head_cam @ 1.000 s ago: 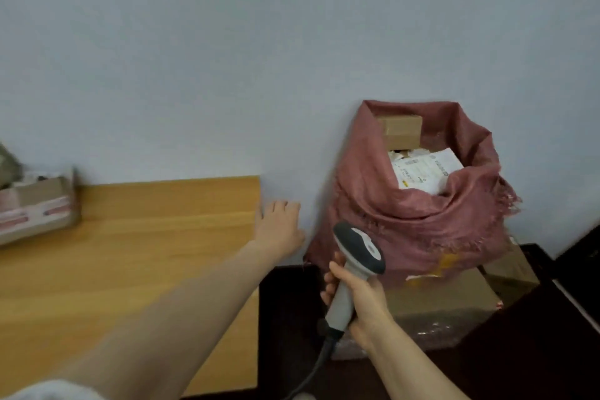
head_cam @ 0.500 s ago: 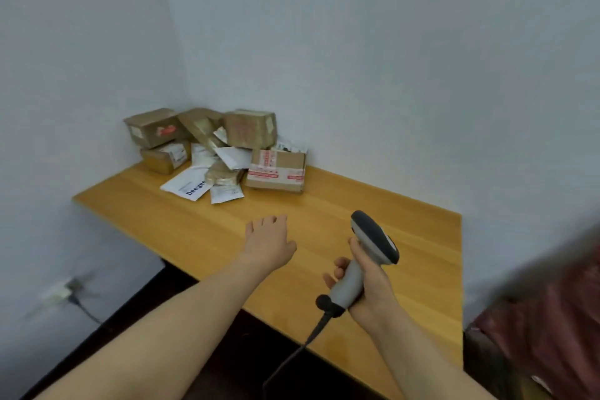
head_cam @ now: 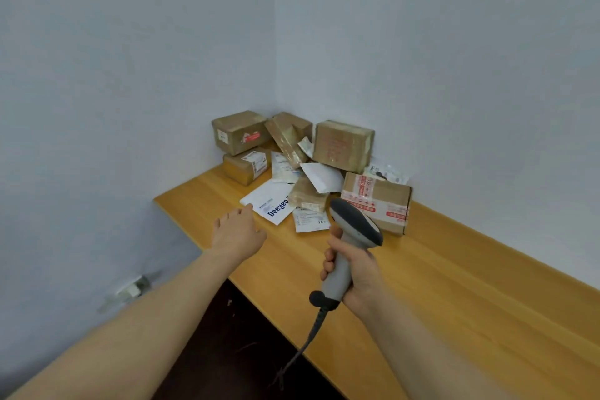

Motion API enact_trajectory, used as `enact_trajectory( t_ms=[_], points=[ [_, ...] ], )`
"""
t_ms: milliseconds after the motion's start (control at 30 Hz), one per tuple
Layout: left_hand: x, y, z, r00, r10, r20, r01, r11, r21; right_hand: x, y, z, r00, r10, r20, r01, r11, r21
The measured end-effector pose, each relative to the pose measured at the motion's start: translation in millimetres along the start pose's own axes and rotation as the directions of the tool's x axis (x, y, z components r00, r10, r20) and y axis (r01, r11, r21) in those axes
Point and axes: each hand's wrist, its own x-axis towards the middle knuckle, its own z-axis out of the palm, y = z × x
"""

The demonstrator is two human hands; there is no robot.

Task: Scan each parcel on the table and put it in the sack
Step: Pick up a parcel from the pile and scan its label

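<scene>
One camera here, riding on the person's head, facing forward and tipped down. Close under it, the right hand point(head_cam: 360, 273) grips the scanner point(head_cam: 355, 224), low and central. Left of that grip, a touch farther out, the left hand point(head_cam: 238, 232). Beyond the grip, the table point(head_cam: 454, 269) runs off to parcels point(head_cam: 344, 144) in the corner point(head_cam: 276, 42).

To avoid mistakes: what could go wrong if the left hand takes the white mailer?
A small brown parcel seems to lie on the white mailer; pulling it with the left hand may drag that parcel or loosen the pile. The cable of the scanner in the right hand hangs past the table edge and could snag.
</scene>
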Motion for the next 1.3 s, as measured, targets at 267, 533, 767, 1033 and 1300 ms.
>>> enact_trajectory(
  t_ms=[267,533,767,1033,1300],
  points=[
    [89,-22,-33,0.991,-0.126,-0.039,0.126,0.992,-0.015,96,-26,57,0.993,0.022,0.114,-0.022,1.0,-0.001],
    [183,-41,-49,0.983,-0.179,-0.035,0.177,0.982,-0.071,172,-35,88,0.988,0.049,0.149,-0.045,0.999,-0.029],
    [308,-66,-59,0.991,-0.076,-0.109,0.062,0.99,-0.123,243,-28,128,1.0,-0.001,0.027,0.0,1.0,0.029],
    [440,-90,-49,0.99,0.063,-0.128,-0.078,0.99,-0.114,292,-15,183,0.995,-0.049,-0.09,0.046,0.998,-0.032],
    [487,-99,-32,0.992,0.078,-0.103,-0.083,0.996,-0.041,316,-7,197,0.982,-0.061,-0.179,0.044,0.994,-0.096]
  ],
)
